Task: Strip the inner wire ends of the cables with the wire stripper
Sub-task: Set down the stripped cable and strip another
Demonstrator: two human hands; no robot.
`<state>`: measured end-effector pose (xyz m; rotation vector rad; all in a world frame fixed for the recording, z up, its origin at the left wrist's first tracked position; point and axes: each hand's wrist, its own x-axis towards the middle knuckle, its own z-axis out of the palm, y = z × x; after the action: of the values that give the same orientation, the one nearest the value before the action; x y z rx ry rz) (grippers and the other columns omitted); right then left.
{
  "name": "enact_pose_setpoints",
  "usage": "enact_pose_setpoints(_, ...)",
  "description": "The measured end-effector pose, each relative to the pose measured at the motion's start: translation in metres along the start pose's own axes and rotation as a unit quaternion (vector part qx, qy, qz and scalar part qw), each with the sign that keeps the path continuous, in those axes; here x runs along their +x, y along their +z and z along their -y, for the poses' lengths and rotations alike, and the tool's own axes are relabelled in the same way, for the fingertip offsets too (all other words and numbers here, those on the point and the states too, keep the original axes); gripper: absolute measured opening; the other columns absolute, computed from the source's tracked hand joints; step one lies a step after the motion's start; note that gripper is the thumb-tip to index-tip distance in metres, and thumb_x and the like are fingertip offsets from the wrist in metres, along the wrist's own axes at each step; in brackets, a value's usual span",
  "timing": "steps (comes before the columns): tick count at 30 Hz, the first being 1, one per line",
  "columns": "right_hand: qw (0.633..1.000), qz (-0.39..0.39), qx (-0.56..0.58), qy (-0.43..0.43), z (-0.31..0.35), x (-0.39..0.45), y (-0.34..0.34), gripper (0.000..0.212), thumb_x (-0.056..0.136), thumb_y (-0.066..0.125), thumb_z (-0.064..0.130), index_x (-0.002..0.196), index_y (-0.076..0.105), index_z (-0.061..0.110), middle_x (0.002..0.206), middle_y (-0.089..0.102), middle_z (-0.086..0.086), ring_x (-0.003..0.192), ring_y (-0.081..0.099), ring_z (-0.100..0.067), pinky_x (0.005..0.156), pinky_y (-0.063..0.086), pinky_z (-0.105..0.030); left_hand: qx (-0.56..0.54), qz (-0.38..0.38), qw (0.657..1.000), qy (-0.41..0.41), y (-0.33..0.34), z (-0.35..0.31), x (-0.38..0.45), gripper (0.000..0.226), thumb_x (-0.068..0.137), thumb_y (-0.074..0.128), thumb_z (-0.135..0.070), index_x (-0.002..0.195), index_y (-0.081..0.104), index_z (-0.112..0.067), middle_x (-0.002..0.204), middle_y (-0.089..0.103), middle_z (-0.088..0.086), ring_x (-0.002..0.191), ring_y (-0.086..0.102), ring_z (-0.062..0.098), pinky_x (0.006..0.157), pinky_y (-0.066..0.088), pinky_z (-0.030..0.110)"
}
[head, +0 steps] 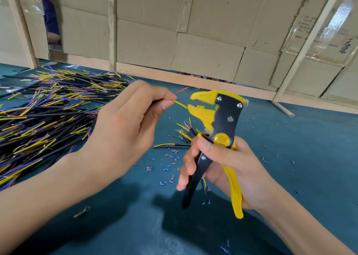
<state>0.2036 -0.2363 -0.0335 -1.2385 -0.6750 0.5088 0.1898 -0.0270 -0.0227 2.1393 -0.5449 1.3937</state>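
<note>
My left hand [127,122] pinches a black cable between thumb and forefinger. Its yellow inner wire [180,103] reaches to the mouth of the wire stripper, and a blue wire [181,98] and a red wire [181,90] splay above it. My right hand [230,167] grips the yellow and black wire stripper [217,119] upright by its handles, jaws open and pointing left. The yellow wire's tip lies at the gap between the jaws.
A big heap of black cables [48,107] with yellow, blue and purple ends covers the left of the teal table [300,148]. A smaller bunch of cables [185,129] lies behind the stripper. Several cut insulation bits [170,159] and a ring terminal [83,211] lie around. Cardboard panels [174,31] wall the back.
</note>
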Motion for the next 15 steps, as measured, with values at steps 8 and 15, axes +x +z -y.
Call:
enact_pose_setpoints(8,1.000,0.024,0.000,-0.012,0.0004,-0.0002,-0.0039,0.027,0.094,0.070,0.028,0.090,0.063,0.002,0.078,0.063,-0.018,0.073,0.068,-0.041,0.076,0.055,-0.062,-0.025,0.004,1.000,-0.005,-0.0025,-0.0014,0.0006,0.011,0.100,0.060,-0.010,0.105,0.068,-0.005,0.091,0.066,0.000,0.079,0.055,0.007,0.077,0.038,0.008)
enact_pose_setpoints(15,1.000,-0.008,-0.018,-0.013,0.0001,0.0016,-0.0047,0.027,0.091,0.073,0.029,0.086,0.066,0.004,0.077,0.063,-0.017,0.071,0.068,-0.041,0.077,0.054,-0.064,-0.257,0.049,0.943,-0.205,0.0002,-0.0064,0.0034,0.005,0.093,0.065,-0.030,0.095,0.069,-0.028,0.074,0.064,-0.010,0.056,0.051,0.000,0.057,0.038,0.009)
